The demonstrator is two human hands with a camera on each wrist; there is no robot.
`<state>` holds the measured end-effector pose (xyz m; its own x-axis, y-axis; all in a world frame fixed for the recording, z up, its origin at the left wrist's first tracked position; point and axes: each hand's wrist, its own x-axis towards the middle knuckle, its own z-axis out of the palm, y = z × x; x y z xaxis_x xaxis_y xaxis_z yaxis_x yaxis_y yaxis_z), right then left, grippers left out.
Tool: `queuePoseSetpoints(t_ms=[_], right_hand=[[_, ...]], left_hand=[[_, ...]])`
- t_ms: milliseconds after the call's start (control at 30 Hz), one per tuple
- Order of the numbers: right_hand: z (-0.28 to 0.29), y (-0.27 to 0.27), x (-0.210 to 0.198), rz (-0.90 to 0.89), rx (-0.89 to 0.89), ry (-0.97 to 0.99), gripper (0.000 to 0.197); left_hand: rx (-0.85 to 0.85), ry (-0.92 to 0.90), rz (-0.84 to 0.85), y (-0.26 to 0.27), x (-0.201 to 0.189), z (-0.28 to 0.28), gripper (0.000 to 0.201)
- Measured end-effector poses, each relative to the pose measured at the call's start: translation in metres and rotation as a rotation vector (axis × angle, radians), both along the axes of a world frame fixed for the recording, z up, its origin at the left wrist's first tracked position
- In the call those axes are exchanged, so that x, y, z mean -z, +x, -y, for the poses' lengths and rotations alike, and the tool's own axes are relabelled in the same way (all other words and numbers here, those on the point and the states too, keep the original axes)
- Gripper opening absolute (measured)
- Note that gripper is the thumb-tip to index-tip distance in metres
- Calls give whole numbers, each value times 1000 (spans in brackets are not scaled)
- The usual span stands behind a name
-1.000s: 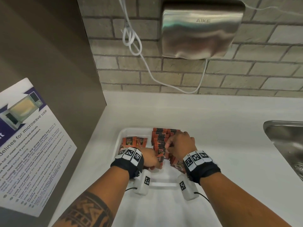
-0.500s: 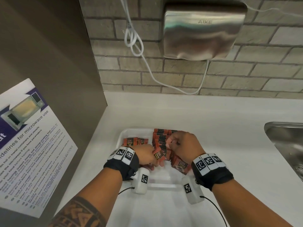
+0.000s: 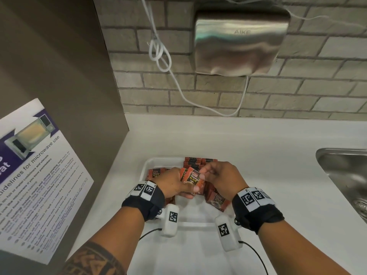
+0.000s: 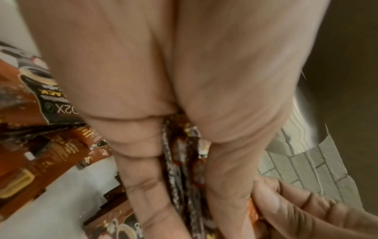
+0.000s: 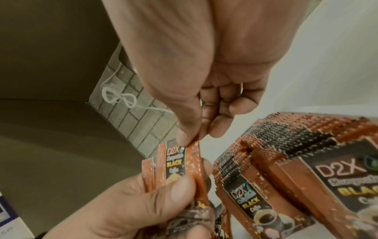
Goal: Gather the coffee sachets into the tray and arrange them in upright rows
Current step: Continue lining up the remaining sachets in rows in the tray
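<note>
L hand (image 3: 174, 182) grips a small bundle of coffee sachets (image 3: 192, 178), thumb across the front pack; exact count can't be told, the L wrist view (image 4: 184, 169) shows only dark edges squeezed between thumb & fingers, blurred. R hand (image 3: 220, 178) pinches the top edge of the front sachet w/ thumb & forefinger, clearer in the R wrist view (image 5: 191, 134), other fingers curled in. The hands touch at the bundle, held just above the tray (image 3: 156, 162).

Tray is white, sits on the white bench (image 3: 268, 175); its near rim is partly covered by the wrist cams & forearms, and most of its floor is hidden by the hands. At the far end a row of sachets (image 3: 195, 161) stands upright, only the top edges show. A few more packs (image 3: 156, 173) at the far left lean behind the L hand, partly hidden. One loose sachet (image 3: 217, 200) lies tilted under the R wrist, half covered.

Around: steel sink (image 3: 345, 175) at R, cut off by the frame edge. Hand dryer (image 3: 241, 42) on the brick wall, white cable (image 3: 160, 54) looped beside it. Microwave notice (image 3: 35, 171) on the brown panel at L, cut off, small print unreadable.
</note>
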<state>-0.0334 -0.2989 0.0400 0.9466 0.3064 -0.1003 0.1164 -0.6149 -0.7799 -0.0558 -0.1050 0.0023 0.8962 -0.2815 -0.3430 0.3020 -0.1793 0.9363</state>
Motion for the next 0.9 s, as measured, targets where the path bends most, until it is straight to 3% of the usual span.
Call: queuePoseSetpoints(t_ms=[233, 367, 433, 667, 900], right_hand=[[1, 5, -17, 89, 22, -8, 8], [0, 6, -18, 140, 3, -93, 6], [-2, 5, -13, 130, -18, -178, 9], [-19, 5, 9, 161, 6, -435, 9], [-17, 8, 15, 154, 19, -433, 12]], left_hand=[[-54, 137, 93, 2, -5, -11, 29], [55, 629, 85, 3, -10, -23, 30], [151, 783, 32, 1, -13, -25, 30], [368, 1027, -66, 0, -13, 4, 25], [350, 1193, -74, 2, -19, -3, 23]])
